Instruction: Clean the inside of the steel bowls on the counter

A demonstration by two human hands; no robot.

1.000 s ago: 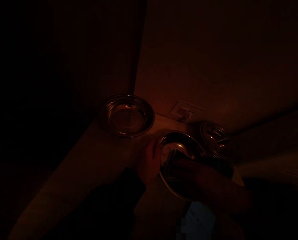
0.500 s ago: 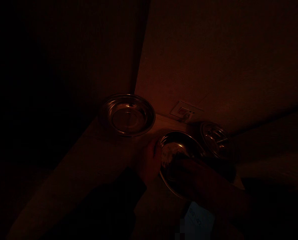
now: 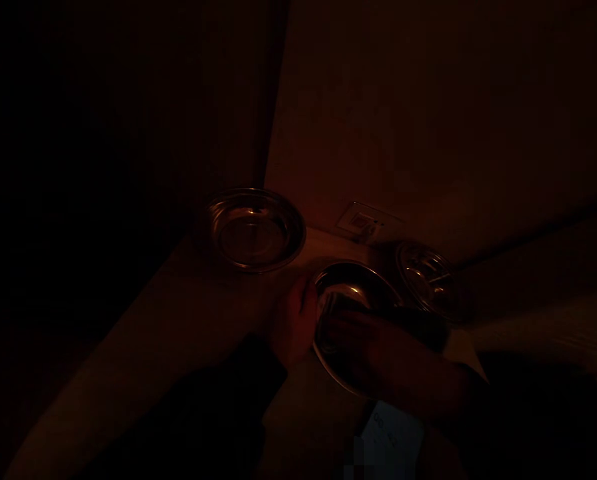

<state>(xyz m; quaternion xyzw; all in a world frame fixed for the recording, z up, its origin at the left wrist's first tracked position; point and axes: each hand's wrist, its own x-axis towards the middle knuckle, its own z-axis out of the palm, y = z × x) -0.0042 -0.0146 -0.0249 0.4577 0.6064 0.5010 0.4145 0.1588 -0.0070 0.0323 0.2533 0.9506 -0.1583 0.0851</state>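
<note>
while the left hand (image 3: 294, 325) is gripping the metal dish (image 3: 354, 279) at its left rim, the right hand (image 3: 381, 343) is lying over its interior. darkness is hiding the latter's grip.

- Pale blue-grey, flat rectangular lit screen (image 3: 397, 432), bottom of view: slanting dark digits, "00" readable first.
- Same screen, following pair: blurred, looks like "42".

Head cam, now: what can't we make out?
Head view:
Middle dish: floor partly hidden by the right hand.
Anything under that hand: hidden by it and darkness.
Left hand: most fingers lost in shadow, grip unclear.
Lit screen: lower end cut off by bottom edge.
</note>
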